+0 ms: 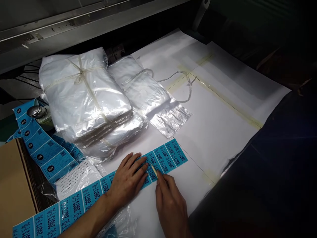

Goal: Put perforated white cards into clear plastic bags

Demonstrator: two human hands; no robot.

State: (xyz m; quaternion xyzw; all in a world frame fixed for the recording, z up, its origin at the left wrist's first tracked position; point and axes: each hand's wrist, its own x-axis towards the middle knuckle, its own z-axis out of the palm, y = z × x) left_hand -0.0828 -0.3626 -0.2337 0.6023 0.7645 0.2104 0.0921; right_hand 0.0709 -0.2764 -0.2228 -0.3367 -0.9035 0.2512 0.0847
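Head view: a long strip of blue printed labels (99,193) lies flat across the white paper-covered table (218,132), unbroken along its visible length, so the separating appears barely begun, with nearly the whole strip left to work. The left hand (127,181) presses flat on the strip, fingers spread, while the right hand (170,205) pinches a thin pale stick-like tool (154,171), its tip on the strip just beside the left fingertips (143,165); tied bundles of clear plastic bags (86,99) lie behind, untouched.

Left hand (127,180) and right hand (170,205) are bare; no gloves, rings or watch; forearms unsleeved.
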